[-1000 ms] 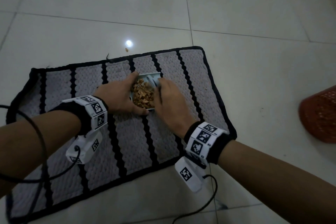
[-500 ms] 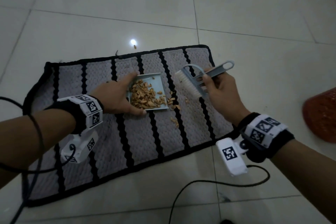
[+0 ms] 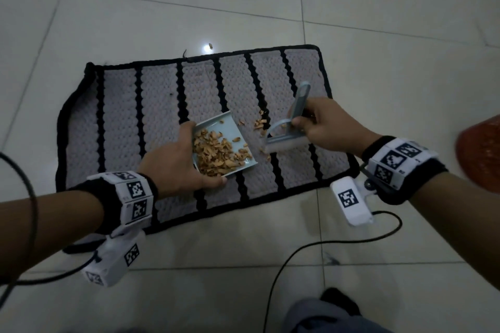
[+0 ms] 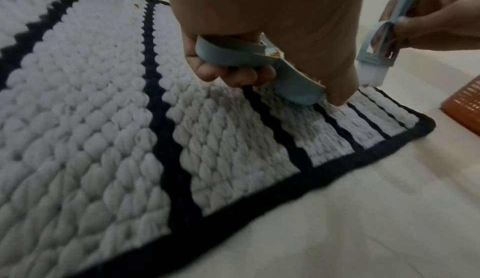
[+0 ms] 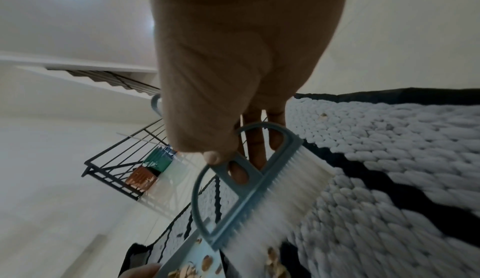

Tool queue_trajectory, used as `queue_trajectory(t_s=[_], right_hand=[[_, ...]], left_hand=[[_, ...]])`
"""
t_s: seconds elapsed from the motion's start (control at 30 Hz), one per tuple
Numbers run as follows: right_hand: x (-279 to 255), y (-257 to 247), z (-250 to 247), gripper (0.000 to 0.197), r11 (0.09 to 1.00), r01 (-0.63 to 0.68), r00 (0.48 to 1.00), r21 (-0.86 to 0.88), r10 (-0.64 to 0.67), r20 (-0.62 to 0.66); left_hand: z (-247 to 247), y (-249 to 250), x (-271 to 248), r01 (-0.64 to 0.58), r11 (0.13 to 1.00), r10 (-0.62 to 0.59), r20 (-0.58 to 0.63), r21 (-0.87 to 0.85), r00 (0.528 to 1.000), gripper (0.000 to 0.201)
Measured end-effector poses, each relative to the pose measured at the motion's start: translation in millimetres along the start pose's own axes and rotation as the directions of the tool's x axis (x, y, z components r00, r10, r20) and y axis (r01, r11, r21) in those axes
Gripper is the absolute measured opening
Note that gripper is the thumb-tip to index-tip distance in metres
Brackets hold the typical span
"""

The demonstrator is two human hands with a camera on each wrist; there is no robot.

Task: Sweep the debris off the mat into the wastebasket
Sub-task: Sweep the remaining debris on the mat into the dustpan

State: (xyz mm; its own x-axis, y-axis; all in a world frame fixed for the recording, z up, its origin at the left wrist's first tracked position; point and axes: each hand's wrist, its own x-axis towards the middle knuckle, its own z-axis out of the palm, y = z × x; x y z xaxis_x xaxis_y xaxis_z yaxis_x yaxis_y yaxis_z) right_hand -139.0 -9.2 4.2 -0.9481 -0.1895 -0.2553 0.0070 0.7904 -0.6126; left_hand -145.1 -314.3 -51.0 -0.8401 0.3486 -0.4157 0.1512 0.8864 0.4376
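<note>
**Dustpan and brush at work on the striped mat**

The left hand (image 3: 176, 167) has its grip closed round the handle end of a small pale-blue dustpan (image 3: 232, 132), fingers curled under the loop handle as the left wrist view shows. The pan rests on the grey mat (image 3: 121, 121) with black stripes, its open edge turned toward the right hand, and a heap of tan debris (image 3: 216, 151) lies inside it.

The right hand (image 3: 327, 127) has its grip closed on the handle of a matching blue brush (image 3: 286, 143); thumb and fingers pinch the stem, the handle pointing away from the person. The white bristles (image 5: 293, 196) point down at the mat, just beside the pan's open edge; whether they touch the weave cannot be told.

A few loose chips (image 3: 261, 123) lie on the mat between pan and brush, beyond the pan's lip. One stray crumb (image 3: 210, 45) sits on the floor tiles past the mat's far edge.

The orange wastebasket (image 3: 481, 154) stands on the floor (image 3: 378, 8) to the right, apart from the mat, only partly in view. Black cables (image 3: 297, 251) trail across the tiles near the person.
</note>
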Motion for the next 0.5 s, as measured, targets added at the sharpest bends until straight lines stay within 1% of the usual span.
queue_trajectory(t_s=[0.07, 0.13, 0.23, 0.37, 0.43, 0.5], right_hand=[[-1.1, -0.5, 8.3, 0.011, 0.997, 0.014, 0.996, -0.076, -0.007, 0.084], [1.2, 3.1, 17.4, 0.012, 0.995, 0.011, 0.997, -0.098, -0.004, 0.072], [9.8, 6.4, 18.2, 0.015, 0.999, -0.018, 0.999, -0.037, 0.016, -0.041], [18.5, 8.9, 7.6, 0.016, 0.999, -0.051, 0.971, 0.018, 0.054, -0.234], [15.4, 14.1, 3.7, 0.017, 0.997, -0.056, 0.954, 0.056, 0.07, -0.291], [7.1, 22.4, 0.0, 0.018, 0.993, -0.072, 0.948, 0.097, 0.098, -0.304]], left_hand=[[6.2, 1.5, -8.4, 0.009, 1.0, -0.009, 0.019, -0.005, 1.0, 0.124], [9.9, 5.5, -14.2, 0.013, 1.0, -0.013, 0.047, 0.008, 0.999, 0.124], [12.0, 13.5, -19.3, 0.03, 0.998, -0.033, 0.055, 0.061, 0.998, 0.12], [15.8, 19.0, -24.0, 0.055, 0.996, -0.056, 0.013, 0.071, 0.998, 0.121], [18.2, 21.0, -25.6, 0.079, 0.996, -0.08, 0.014, 0.052, 0.997, 0.124], [21.2, 22.0, -26.6, 0.101, 0.994, -0.102, 0.009, 0.034, 0.995, 0.125]])
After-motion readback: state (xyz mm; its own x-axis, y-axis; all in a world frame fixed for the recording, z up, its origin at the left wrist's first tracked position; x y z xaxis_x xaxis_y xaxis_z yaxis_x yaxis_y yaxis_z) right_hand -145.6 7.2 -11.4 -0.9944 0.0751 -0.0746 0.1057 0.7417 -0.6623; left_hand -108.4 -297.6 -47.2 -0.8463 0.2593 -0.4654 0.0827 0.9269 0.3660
